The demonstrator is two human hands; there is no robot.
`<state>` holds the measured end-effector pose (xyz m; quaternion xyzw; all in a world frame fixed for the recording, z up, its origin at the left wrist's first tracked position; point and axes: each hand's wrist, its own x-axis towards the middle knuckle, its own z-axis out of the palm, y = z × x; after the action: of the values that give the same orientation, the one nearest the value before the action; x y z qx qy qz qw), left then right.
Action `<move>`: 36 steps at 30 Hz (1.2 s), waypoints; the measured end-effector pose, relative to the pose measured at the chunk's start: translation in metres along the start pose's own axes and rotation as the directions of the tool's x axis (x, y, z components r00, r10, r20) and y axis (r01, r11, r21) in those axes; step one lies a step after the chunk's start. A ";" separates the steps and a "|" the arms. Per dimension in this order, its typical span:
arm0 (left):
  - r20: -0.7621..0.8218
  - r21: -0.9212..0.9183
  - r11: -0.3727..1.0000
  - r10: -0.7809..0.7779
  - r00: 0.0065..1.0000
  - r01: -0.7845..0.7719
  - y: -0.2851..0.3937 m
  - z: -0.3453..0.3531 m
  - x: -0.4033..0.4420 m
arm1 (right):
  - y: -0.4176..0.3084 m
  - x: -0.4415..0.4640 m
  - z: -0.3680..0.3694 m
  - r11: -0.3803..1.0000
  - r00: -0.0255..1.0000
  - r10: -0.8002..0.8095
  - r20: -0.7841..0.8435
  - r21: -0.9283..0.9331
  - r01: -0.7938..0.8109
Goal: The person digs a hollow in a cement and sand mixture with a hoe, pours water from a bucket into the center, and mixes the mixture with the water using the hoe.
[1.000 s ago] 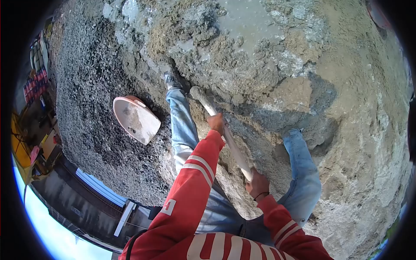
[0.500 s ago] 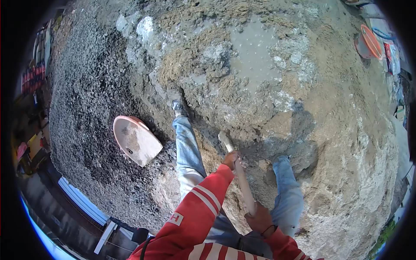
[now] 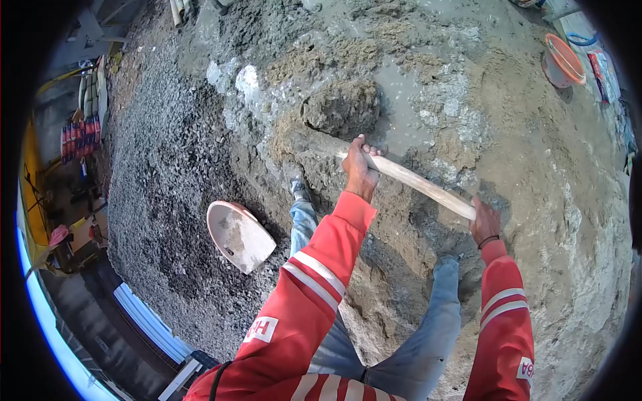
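Note:
A pale wooden tool handle (image 3: 421, 182) slants across in front of me, both hands wrapped round it. My left hand (image 3: 361, 170) is closed on it towards its far, upper-left end. Around its near, lower-right end my right hand (image 3: 485, 222) is closed. The tool's head cannot be made out among the wet mix, so its kind is unclear. Beyond my left hand, a dark clump of wet sandy mix (image 3: 342, 108) stands out beside a grey watery puddle (image 3: 404, 93).
To my left, a cut-open orange and whitish container (image 3: 242, 237) lies on dark gravel (image 3: 167, 220). An orange bucket (image 3: 563, 61) stands at the far right, near a blue hose ring (image 3: 582, 40). My feet stand in the mix, with pale sandy ground (image 3: 555, 267) at right.
Both hands have lifted the handle forward and up; it has swung from steep to slanting, with the right hand moving right. A dark clump now stands higher beyond the left hand. The view has shifted.

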<state>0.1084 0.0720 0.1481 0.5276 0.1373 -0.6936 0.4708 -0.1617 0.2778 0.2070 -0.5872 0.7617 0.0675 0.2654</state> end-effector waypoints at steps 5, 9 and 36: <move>0.042 0.320 0.920 0.222 0.974 -0.224 0.027 0.034 -0.037 | -0.057 -0.032 0.078 0.935 0.986 0.168 0.018 0.315 -0.165; 0.062 0.634 0.763 0.111 0.992 -0.125 0.018 0.045 -0.046 | -0.138 -0.128 0.107 0.755 0.988 0.150 0.036 0.641 -0.138; -0.129 0.523 -0.824 -0.331 0.935 -0.219 -0.241 -0.275 -0.085 | -0.219 -0.250 0.136 -0.315 0.332 0.547 0.768 0.556 -0.769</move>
<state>0.0815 0.4293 0.0362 0.4682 -0.6340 -0.4370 -0.4334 0.1289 0.4822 0.2582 0.2548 0.7878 -0.1928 0.5265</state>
